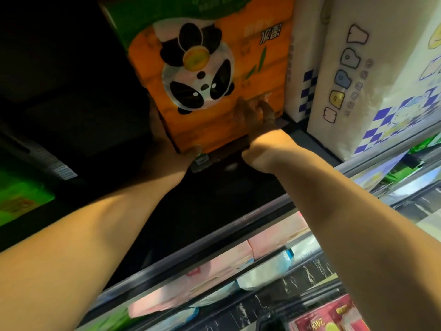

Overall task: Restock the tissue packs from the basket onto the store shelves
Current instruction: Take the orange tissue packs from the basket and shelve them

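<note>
The fingers [248, 108] of the right hand [254, 117], dark in shadow, are curling on the lower right front of the orange tissue pack [205, 68] and gripping it. The left hand [167, 151] is gripping the pack's near left corner; only its thumb is showing clearly. The pack is standing upright on the upper shelf [238, 225], just beside white packs [358, 91] on the right. Its top is cut off.

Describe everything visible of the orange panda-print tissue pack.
The tall orange plastic-wrapped tissue pack carries a cartoon panda face, seen upside down, and a green band at its far end. Stacked bundles show through the glossy film. It stands slightly tilted over the dark upper shelf, close beside a white blue-checkered pack. The left hand cups its near left corner; the right hand grips its near right front.
</note>
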